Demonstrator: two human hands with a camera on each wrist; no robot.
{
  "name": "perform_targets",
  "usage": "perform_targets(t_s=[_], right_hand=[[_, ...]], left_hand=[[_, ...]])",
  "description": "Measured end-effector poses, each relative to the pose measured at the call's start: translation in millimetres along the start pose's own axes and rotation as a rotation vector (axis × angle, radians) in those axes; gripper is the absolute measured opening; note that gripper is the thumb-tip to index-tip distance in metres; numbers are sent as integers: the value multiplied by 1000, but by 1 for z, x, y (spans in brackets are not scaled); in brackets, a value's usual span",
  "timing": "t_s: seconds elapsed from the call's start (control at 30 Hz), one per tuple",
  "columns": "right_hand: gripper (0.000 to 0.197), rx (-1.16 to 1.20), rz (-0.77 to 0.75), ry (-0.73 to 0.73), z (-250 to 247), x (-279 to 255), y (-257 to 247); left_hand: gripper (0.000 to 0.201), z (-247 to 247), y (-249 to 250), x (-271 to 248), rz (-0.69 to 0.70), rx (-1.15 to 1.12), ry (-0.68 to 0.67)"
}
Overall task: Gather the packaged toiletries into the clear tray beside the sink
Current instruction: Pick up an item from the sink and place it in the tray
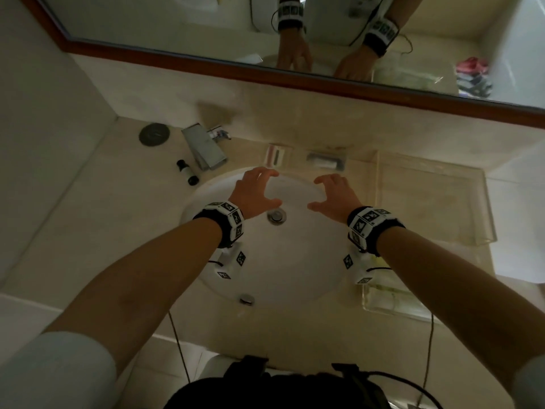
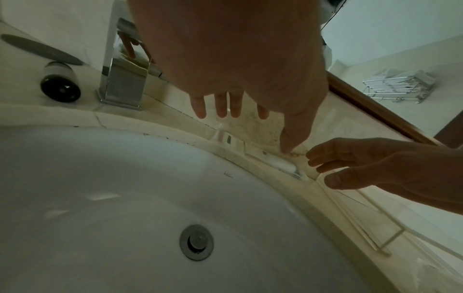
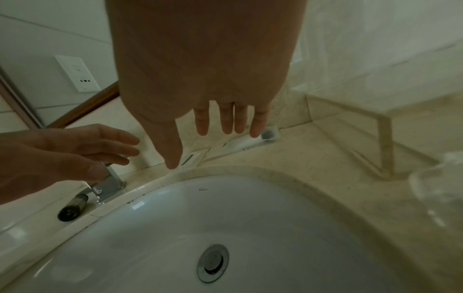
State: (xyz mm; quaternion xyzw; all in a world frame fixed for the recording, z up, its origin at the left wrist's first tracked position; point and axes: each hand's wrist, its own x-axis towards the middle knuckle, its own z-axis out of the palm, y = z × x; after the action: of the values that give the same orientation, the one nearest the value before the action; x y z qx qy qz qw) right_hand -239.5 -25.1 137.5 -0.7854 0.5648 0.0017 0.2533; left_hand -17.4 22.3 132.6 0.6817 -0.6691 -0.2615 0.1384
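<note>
Two clear-wrapped toiletry packets lie on the counter behind the sink: one with pink and dark contents (image 1: pixel 277 156) (image 2: pixel 225 137) (image 3: pixel 192 156), and one with a white item (image 1: pixel 326 161) (image 2: pixel 280 164) (image 3: pixel 250 140). A small black-capped bottle (image 1: pixel 187 172) (image 2: pixel 60 83) lies left of the faucet. The clear tray (image 1: pixel 427 202) (image 3: pixel 383 142) sits to the right of the sink. My left hand (image 1: pixel 272 187) (image 2: pixel 255 132) hovers over the basin just short of the pink packet, fingers spread, holding nothing. My right hand (image 1: pixel 317 193) (image 3: pixel 200 148) hovers beside it, below the white packet, also holding nothing.
The white basin (image 1: pixel 295 261) with its metal drain lies under both hands. A chrome faucet (image 1: pixel 205 147) stands at the back left, with a dark round disc (image 1: pixel 154 133) beyond it. A second clear tray (image 1: pixel 392 299) sits at the front right. A mirror runs along the back wall.
</note>
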Motion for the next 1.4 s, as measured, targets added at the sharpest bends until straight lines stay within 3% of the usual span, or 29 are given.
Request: perform_targets(t_s=[0.3, 0.53, 0.97, 1.4], right_hand=[[83, -38, 100, 11, -1, 35, 9], [85, -107, 149, -12, -4, 60, 19], [86, -164, 135, -58, 2, 94, 27], [56, -242, 132, 37, 10, 99, 30]], left_hand=[[65, 6, -12, 43, 21, 0, 4], [69, 15, -11, 80, 4, 130, -91], [75, 33, -19, 118, -38, 406, -146], [55, 36, -16, 122, 29, 474, -62]])
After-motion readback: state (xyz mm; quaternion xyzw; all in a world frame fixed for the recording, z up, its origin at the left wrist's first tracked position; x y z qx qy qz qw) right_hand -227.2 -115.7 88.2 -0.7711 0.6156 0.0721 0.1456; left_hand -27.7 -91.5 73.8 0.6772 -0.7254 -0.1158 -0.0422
